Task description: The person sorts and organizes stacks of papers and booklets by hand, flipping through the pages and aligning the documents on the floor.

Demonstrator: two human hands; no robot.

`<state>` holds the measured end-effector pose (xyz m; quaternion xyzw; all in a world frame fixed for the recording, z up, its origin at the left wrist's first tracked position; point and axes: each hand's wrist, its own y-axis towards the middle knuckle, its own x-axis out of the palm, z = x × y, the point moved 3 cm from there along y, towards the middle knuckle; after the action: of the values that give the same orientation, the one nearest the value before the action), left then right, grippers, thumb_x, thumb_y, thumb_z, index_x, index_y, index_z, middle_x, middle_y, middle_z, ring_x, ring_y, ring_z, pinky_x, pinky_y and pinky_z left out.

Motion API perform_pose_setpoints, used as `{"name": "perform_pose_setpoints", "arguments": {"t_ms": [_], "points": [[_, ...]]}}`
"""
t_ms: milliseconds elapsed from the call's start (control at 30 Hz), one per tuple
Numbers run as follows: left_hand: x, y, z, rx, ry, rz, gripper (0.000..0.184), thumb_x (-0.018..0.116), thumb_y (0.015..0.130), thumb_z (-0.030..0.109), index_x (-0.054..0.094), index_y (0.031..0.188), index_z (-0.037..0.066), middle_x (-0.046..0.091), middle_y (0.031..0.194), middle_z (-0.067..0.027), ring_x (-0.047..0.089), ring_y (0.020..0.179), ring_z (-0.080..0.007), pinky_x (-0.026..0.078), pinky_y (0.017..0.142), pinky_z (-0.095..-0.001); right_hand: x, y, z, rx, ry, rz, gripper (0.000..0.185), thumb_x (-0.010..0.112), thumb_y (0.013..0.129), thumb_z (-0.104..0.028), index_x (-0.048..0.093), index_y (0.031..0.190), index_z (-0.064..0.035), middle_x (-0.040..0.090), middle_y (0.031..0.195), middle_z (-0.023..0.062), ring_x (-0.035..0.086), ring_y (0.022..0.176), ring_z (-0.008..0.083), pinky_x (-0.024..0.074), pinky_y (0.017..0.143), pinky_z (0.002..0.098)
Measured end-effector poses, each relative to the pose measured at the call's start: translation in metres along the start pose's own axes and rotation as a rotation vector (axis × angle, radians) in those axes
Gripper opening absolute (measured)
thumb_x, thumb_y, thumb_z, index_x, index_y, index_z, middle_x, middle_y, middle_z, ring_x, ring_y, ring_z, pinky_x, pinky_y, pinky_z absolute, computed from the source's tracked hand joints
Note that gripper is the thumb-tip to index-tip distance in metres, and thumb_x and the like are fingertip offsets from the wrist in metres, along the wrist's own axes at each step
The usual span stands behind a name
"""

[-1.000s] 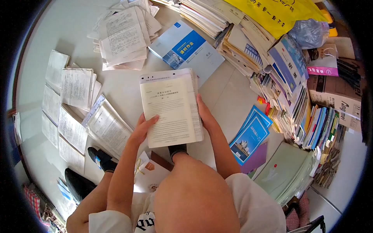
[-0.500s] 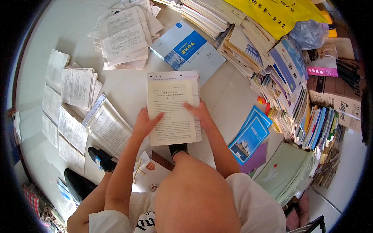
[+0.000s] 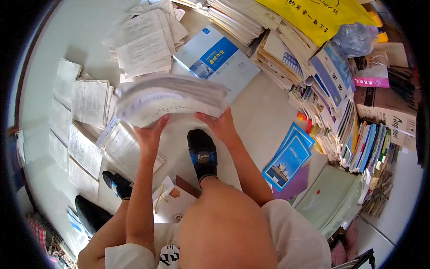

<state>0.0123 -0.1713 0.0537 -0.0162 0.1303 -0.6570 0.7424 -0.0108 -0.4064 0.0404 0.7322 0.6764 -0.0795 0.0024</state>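
A stack of printed papers (image 3: pixel 172 96) is held out in front of me, bowed and smeared by motion. My left hand (image 3: pixel 151 131) grips its near left edge, thumb on top and fingers hidden beneath. At the near right edge my right hand (image 3: pixel 218 124) holds the same stack, thumb uppermost. Just beyond lies a blue-and-white workbook (image 3: pixel 219 56) flat on the floor. To the far left of it rests a loose pile of printed sheets (image 3: pixel 145 45). Left of my left hand, another printed paper bundle (image 3: pixel 125 148) lies on the floor.
Several paper piles (image 3: pixel 89 101) spread along the left. Blue booklets (image 3: pixel 289 161) and a pale green folder (image 3: pixel 329 197) lie at right. Book stacks (image 3: pixel 331 80), a yellow bag (image 3: pixel 318 18) and a cardboard box (image 3: pixel 385 110) line the right side. My slippered foot (image 3: pixel 202 154) stands below the papers.
The paper stack has gone from lying flat and upright in view to tilted and bent, shifting left and away. Both hands moved with it, and my foot beneath is now uncovered.
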Motion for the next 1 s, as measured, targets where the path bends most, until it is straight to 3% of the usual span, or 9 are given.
{"name": "perform_pose_setpoints", "arguments": {"t_ms": [133, 233, 400, 467, 600, 700, 833, 867, 1000], "points": [[-0.012, 0.011, -0.002, 0.226, 0.083, -0.086, 0.055, 0.086, 0.074, -0.002, 0.054, 0.118, 0.003, 0.061, 0.113, -0.0073, 0.060, 0.104, -0.0166, 0.050, 0.095, -0.0312, 0.006, 0.014, -0.031, -0.348, 0.009, -0.011, 0.039, 0.080, 0.083, -0.005, 0.064, 0.117, -0.0015, 0.072, 0.113, 0.0109, 0.068, 0.102, 0.0191, 0.0541, 0.091, 0.0313], [-0.016, 0.010, 0.006, 0.269, 0.005, -0.142, 0.064, 0.086, 0.072, -0.004, 0.048, 0.122, 0.006, 0.058, 0.117, -0.0078, 0.059, 0.111, -0.0179, 0.049, 0.101, -0.0329, 0.011, 0.018, -0.017, -0.186, 0.238, -0.077, 0.048, 0.087, 0.075, -0.005, 0.062, 0.116, -0.0036, 0.071, 0.112, 0.0093, 0.067, 0.102, 0.0168, 0.0547, 0.091, 0.0306], [-0.019, 0.013, 0.017, 0.274, -0.296, -0.190, 0.070, 0.085, 0.071, -0.005, 0.045, 0.127, 0.008, 0.056, 0.121, -0.0085, 0.056, 0.118, -0.0199, 0.045, 0.109, -0.0367, 0.002, 0.024, -0.016, -0.166, 0.156, -0.071, 0.059, 0.093, 0.068, -0.008, 0.060, 0.117, -0.0055, 0.069, 0.109, 0.0064, 0.066, 0.103, 0.0150, 0.0554, 0.091, 0.0305], [-0.027, 0.018, 0.013, 0.142, -0.388, -0.242, 0.072, 0.085, 0.070, -0.005, 0.044, 0.128, 0.008, 0.055, 0.124, -0.0078, 0.053, 0.123, -0.0203, 0.043, 0.111, -0.0375, 0.000, 0.027, -0.016, -0.184, 0.145, -0.059, 0.060, 0.094, 0.067, -0.009, 0.060, 0.117, -0.0062, 0.068, 0.108, 0.0055, 0.066, 0.104, 0.0146, 0.0555, 0.090, 0.0305], [-0.029, 0.021, -0.033, -0.004, -0.033, -0.247, 0.076, 0.083, 0.076, -0.002, 0.043, 0.140, 0.005, 0.056, 0.129, -0.0075, 0.053, 0.125, -0.0203, 0.042, 0.110, -0.0337, 0.001, 0.031, -0.003, -0.200, 0.148, -0.120, 0.061, 0.094, 0.068, -0.010, 0.060, 0.119, -0.0065, 0.068, 0.109, 0.0040, 0.064, 0.103, 0.0135, 0.0545, 0.091, 0.0296], [-0.021, 0.023, -0.015, -0.142, -0.048, -0.342, 0.067, 0.080, 0.080, -0.001, 0.049, 0.138, 0.003, 0.059, 0.126, -0.0075, 0.057, 0.120, -0.0210, 0.043, 0.107, -0.0332, 0.006, 0.032, -0.005, -0.159, 0.115, -0.133, 0.061, 0.094, 0.068, -0.010, 0.060, 0.119, -0.0060, 0.068, 0.109, 0.0035, 0.064, 0.102, 0.0125, 0.0538, 0.091, 0.0289], [-0.024, 0.032, -0.022, -0.101, -0.140, -0.268, 0.055, 0.078, 0.077, -0.006, 0.058, 0.128, 0.002, 0.061, 0.124, -0.0075, 0.059, 0.114, -0.0209, 0.044, 0.105, -0.0343, 0.000, 0.035, -0.002, -0.156, 0.127, -0.201, 0.059, 0.093, 0.069, -0.010, 0.061, 0.118, -0.0047, 0.069, 0.111, 0.0039, 0.064, 0.102, 0.0123, 0.0535, 0.092, 0.0294], [-0.024, 0.039, -0.011, 0.250, 0.022, -0.241, 0.059, 0.077, 0.076, -0.007, 0.056, 0.130, 0.003, 0.061, 0.122, -0.0078, 0.059, 0.113, -0.0203, 0.044, 0.105, -0.0342, -0.002, 0.037, 0.002, -0.155, 0.126, -0.200, 0.059, 0.093, 0.069, -0.010, 0.061, 0.118, -0.0047, 0.069, 0.111, 0.0039, 0.064, 0.102, 0.0123, 0.0535, 0.092, 0.0294], [-0.021, 0.036, -0.017, 0.005, 0.023, -0.305, 0.058, 0.079, 0.077, -0.005, 0.057, 0.129, 0.005, 0.063, 0.119, -0.0059, 0.059, 0.111, -0.0179, 0.046, 0.102, -0.0321, 0.002, 0.034, 0.011, -0.066, 0.027, -0.166, 0.061, 0.094, 0.069, -0.011, 0.062, 0.121, -0.0047, 0.070, 0.114, 0.0050, 0.065, 0.102, 0.0138, 0.0543, 0.092, 0.0309]]}}
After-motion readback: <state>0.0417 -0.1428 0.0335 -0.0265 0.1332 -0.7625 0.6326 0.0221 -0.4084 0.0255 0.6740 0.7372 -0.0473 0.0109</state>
